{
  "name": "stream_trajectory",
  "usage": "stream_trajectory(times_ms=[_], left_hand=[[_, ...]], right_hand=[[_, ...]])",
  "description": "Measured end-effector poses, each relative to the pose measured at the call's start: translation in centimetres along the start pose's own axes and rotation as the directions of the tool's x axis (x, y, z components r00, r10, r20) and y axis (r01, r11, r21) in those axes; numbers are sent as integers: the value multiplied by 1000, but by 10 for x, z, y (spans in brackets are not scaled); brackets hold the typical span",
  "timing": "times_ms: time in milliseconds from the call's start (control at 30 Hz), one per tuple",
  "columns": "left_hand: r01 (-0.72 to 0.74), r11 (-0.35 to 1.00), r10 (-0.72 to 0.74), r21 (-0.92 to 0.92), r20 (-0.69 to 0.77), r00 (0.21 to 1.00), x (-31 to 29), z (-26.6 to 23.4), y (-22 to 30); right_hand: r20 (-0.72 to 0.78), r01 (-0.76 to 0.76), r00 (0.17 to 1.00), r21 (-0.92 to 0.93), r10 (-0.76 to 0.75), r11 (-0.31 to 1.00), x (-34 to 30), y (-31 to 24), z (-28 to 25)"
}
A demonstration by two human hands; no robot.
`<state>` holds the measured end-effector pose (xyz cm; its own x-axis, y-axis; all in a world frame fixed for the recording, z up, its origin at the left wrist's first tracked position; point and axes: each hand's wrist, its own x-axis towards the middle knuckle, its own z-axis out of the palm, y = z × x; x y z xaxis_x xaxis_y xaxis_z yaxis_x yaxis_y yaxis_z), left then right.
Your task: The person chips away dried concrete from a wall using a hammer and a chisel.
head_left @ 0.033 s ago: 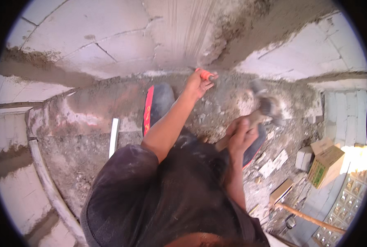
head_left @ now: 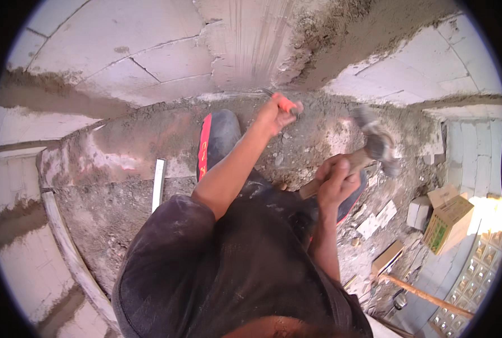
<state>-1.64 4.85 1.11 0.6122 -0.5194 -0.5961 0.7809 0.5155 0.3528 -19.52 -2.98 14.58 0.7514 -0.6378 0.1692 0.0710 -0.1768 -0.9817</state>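
My left hand is closed around an orange-handled chisel, whose tip rests at the foot of a white block wall, where mortar is chipped. My right hand grips the wooden handle of a hammer. Its metal head is raised to the right of the chisel and is blurred. Both arms reach forward over my dark-clothed knees. My foot, in a dark shoe with a red stripe, stands on the rough concrete floor just left of the left arm.
A pale flat strip lies on the floor to the left. Rubble and broken tile pieces litter the right side, beside cardboard boxes, a wooden pole and glass blocks. A curved pipe runs along the lower left.
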Motion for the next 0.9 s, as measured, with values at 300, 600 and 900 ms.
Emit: stream_trajectory(times_ms=[300, 600, 900], left_hand=[[-59, 998, 50, 21, 316, 948, -45, 38, 1], [-110, 984, 148, -137, 308, 940, -36, 75, 31], [-129, 961, 193, -244, 263, 945, -27, 105, 34]], right_hand=[[-9, -77, 997, 105, 78, 991, 17, -16, -9], [-2, -22, 1000, 116, 22, 993, 15, -30, -10], [9, 475, 860, -382, -511, 793, 37, 13, 12]])
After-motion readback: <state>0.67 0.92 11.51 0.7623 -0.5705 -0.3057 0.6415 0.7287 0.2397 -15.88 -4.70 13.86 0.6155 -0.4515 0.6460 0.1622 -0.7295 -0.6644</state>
